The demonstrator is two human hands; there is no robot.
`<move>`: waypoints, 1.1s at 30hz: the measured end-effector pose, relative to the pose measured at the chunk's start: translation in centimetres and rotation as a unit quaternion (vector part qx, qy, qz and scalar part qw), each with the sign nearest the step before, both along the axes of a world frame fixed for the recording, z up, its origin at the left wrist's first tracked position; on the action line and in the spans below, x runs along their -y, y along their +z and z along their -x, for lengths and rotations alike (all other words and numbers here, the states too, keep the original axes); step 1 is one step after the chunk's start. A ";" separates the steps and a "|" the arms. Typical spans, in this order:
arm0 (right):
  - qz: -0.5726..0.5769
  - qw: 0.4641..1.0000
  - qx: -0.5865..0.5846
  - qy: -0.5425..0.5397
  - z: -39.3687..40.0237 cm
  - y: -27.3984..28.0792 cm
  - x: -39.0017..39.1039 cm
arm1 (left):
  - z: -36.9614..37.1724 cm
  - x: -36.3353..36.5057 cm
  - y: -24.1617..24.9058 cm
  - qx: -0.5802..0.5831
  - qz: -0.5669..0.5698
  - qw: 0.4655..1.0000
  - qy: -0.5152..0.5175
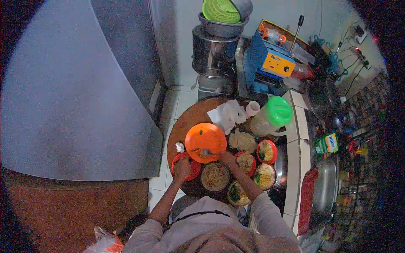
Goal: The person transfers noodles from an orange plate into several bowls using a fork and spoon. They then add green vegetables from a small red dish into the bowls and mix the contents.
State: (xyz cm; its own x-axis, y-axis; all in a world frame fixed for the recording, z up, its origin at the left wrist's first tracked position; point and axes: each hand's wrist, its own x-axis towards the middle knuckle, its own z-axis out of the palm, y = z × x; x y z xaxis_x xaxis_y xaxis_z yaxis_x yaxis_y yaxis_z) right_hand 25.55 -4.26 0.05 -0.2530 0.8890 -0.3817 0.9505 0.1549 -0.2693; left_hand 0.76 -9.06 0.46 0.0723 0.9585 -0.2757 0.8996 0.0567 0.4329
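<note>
On the round brown table [176, 126], my left hand [182, 165] is over a red bowl [195, 169]. Its fingers are too dim to show whether they grip anything. My right hand [227, 158] is closed on a metal spoon [205, 152], whose head lies in an orange plate [206, 134] with bits of food and a green scrap. Just below the plate sits a bowl of crumbly, light brown food [214, 176]. Right of my right forearm are several bowls with pale and green food, among them a red-rimmed bowl [266, 151].
A green-lidded pitcher [276, 114], a white cup [252, 109] and white plastic bags [230, 116] stand at the table's back. Crumpled white paper [179, 147] lies left. A tiled ledge [295, 168] borders the right side. Behind stand a blue sealing machine [270, 61] and steel pot [215, 52].
</note>
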 end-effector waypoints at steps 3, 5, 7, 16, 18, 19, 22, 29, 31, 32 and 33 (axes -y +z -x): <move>-0.029 0.995 -0.048 -0.087 -1.1 -7.5 0.1 | -0.1 0.0 -1.0 -0.019 -0.002 0.999 -0.027; -0.028 0.997 -0.044 -0.049 -1.1 -8.2 0.7 | -0.1 0.6 -2.0 -0.018 -0.023 0.999 -0.025; -0.033 0.997 -0.068 -0.024 -0.7 -7.2 0.9 | 0.0 0.7 -1.8 -0.017 -0.045 0.999 -0.021; -0.104 0.987 -0.084 0.092 -0.5 -11.9 -0.7 | 0.1 1.3 -1.3 0.068 -0.124 0.990 -0.018; -0.165 0.967 0.010 0.196 -1.3 -13.4 -1.0 | 0.2 1.2 -1.3 0.061 -0.116 0.991 -0.018; -0.132 0.974 -0.014 0.181 -1.5 -12.7 -1.0 | 0.2 1.2 -1.3 0.061 -0.116 0.991 -0.018; -0.213 0.952 -0.121 0.185 -3.4 -16.6 -1.8 | -0.1 1.1 -0.1 0.012 -0.096 0.995 -0.013; -0.046 0.998 -0.025 0.017 -0.6 -1.0 -1.1 | -0.6 1.1 1.5 0.115 -0.182 0.977 0.005; -0.152 0.985 -0.058 0.057 -4.0 -7.8 -1.5 | -0.9 1.1 3.4 0.107 -0.189 0.976 -0.003; -0.256 0.958 -0.090 0.096 -5.3 -10.5 -1.5 | -1.1 1.0 4.5 0.103 -0.201 0.974 -0.013; -0.254 0.958 -0.089 0.094 -4.8 -5.4 1.2 | -1.3 1.1 5.1 0.099 -0.213 0.972 -0.023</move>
